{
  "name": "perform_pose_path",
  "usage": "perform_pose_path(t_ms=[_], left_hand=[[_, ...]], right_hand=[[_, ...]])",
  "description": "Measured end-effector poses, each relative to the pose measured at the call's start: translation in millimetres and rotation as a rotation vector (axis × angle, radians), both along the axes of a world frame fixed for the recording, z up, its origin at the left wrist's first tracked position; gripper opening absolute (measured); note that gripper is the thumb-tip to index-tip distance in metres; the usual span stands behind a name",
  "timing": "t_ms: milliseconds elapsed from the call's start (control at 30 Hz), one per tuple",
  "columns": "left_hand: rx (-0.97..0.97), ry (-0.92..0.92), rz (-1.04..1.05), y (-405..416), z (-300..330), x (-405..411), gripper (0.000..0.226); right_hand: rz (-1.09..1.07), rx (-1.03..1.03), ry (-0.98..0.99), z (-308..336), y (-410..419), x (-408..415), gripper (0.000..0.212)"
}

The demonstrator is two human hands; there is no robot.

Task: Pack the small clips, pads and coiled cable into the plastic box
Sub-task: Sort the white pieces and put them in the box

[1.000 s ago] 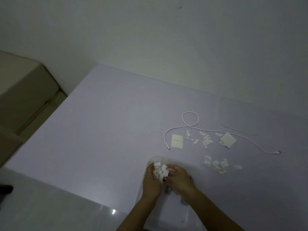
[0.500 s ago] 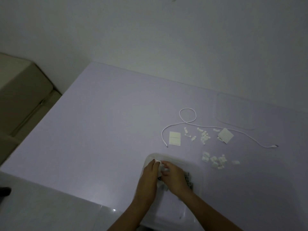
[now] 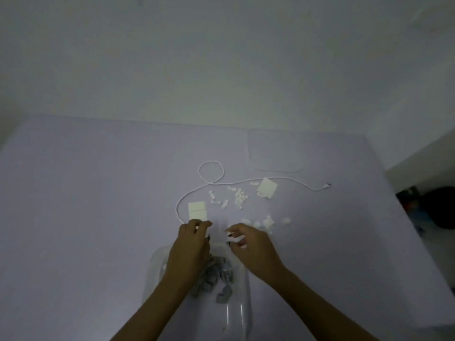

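1. Over the far rim of the plastic box (image 3: 157, 264), at the 6 o'clock edge of the view, both hands meet; the right hand (image 3: 253, 249) has its fingers (image 3: 234, 229) curled loosely round a few small white pieces, which look like clips.
2. At 9 o'clock from it, the left hand (image 3: 190, 244) has its fingers (image 3: 204, 223) bent and slightly spread; whether they grip anything I cannot tell.
3. Under the wrists, the box is clear-walled and already holds a heap of grey-looking clips (image 3: 216, 274).
4. At 12 o'clock from the left hand, a pale pad (image 3: 197, 210) lies flat on the worktop (image 3: 86, 205), just beyond the fingertips.
5. At 1 o'clock from the right hand, a small cluster of loose white clips (image 3: 267, 221) lies near it; a second scatter (image 3: 237, 196) lies farther out.
6. Farther toward 1 o'clock, a second pad (image 3: 267, 187) lies turned at an angle.
7. Beyond the pads, the white cable (image 3: 211, 168) lies uncoiled, with one loop at 12 o'clock and its plug end far out at 2 o'clock.
8. Past the cable, a clear lid (image 3: 275, 153) lies flat near the wall.
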State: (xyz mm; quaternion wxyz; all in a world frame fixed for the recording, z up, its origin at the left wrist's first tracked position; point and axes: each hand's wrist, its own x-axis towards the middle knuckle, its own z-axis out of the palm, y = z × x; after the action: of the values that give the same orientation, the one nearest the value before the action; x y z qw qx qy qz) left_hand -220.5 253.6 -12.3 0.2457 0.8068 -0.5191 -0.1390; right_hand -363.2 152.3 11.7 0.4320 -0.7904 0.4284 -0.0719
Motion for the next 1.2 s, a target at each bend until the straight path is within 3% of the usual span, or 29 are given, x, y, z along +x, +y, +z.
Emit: perform_pose_path(t_ms=[100, 200, 367, 533, 733, 867, 933, 1033, 1133, 1200], left_hand=[[0.041, 0.005, -0.182, -50, -9, -13, 0.037], [0.160, -0.007, -0.360, -102, -21, -26, 0.046], [0.413, -0.011, -0.460, -149, -46, -22, 0.062], [0.477, 0.073, -0.472, -162, -65, -19, 0.047], [0.473, 0.146, -0.408, -170, -74, -19, 0.020], [0.392, 0.100, -0.424, -173, -72, -21, 0.012], [0.359, 0.123, -0.419, -172, -70, -21, 0.011], [0.318, 0.179, -0.372, -171, -64, -23, 0.009], [0.227, 0.299, -0.261, -169, -54, -22, 0.015], [0.191, 0.481, -0.157, -167, -49, -21, 0.016]], right_hand=[[-0.096, -0.146, 0.041, -9, -46, -44, 0.024], [-0.158, -0.213, 0.154, -31, -90, -88, 0.037], [-0.105, -0.126, 0.311, -62, -134, -121, 0.052], [-0.035, -0.076, 0.319, -80, -150, -114, 0.042], [-0.053, -0.028, 0.244, -94, -160, -102, 0.020], [-0.130, 0.083, 0.157, -95, -167, -102, 0.026], [-0.228, 0.193, 0.090, -91, -169, -103, 0.027], [-0.415, 0.461, -0.029, -85, -179, -99, 0.006], [-0.534, 0.717, 0.023, -74, -188, -94, 0.039], [-0.412, 0.611, 0.047, -72, -193, -95, 0.043]])
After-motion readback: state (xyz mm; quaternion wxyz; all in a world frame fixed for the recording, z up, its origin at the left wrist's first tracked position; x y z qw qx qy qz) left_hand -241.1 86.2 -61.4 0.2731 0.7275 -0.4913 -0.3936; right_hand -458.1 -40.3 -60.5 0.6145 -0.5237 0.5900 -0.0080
